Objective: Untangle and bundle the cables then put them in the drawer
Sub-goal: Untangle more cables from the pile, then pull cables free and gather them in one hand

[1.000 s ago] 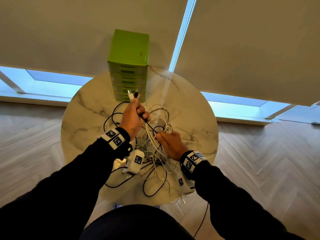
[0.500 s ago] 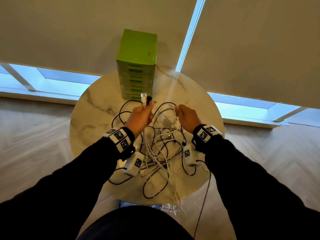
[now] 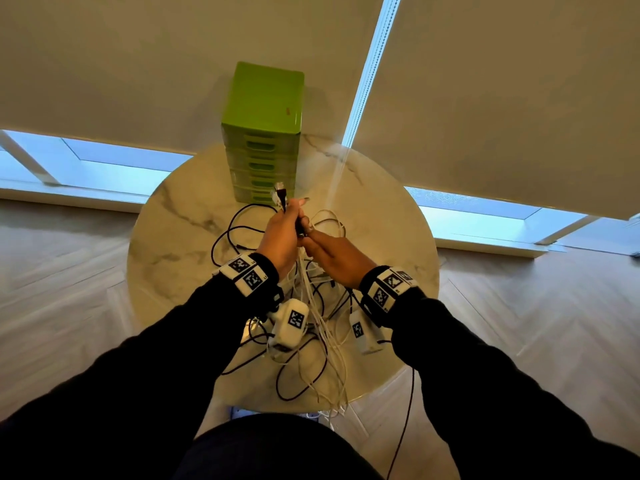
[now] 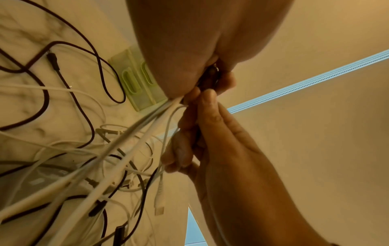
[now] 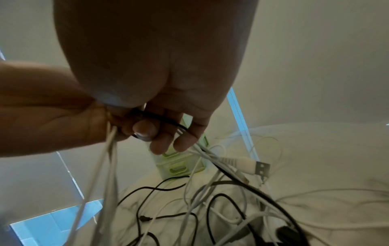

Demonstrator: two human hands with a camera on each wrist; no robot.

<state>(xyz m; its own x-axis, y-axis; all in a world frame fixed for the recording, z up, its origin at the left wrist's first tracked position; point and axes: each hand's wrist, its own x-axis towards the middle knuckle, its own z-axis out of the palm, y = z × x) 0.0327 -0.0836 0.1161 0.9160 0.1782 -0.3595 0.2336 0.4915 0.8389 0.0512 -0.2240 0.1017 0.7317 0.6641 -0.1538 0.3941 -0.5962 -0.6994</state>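
A tangle of white and black cables (image 3: 313, 327) lies on the round marble table (image 3: 180, 244). My left hand (image 3: 294, 220) grips a bunch of cable ends, whose plugs (image 3: 280, 195) stick up above the fist. White cables (image 4: 134, 134) run down from that fist to the tangle. My right hand (image 3: 308, 239) meets the left just below it, thumb and fingers (image 5: 164, 138) pinching a black cable (image 5: 176, 124) and a white one. A white USB plug (image 5: 252, 164) dangles beside it. The green drawer unit (image 3: 263, 133) stands at the table's far side, all drawers shut.
Some white cables (image 3: 334, 403) hang over the table's near edge. Closed roller blinds (image 3: 502, 98) fill the wall behind, with low window strips (image 3: 114, 171) beneath. Wooden floor surrounds the table. Bare marble shows left and right of the tangle.
My right hand came in from the right side of the tangle and now touches my left hand. The left hand kept its grip on the cable ends.
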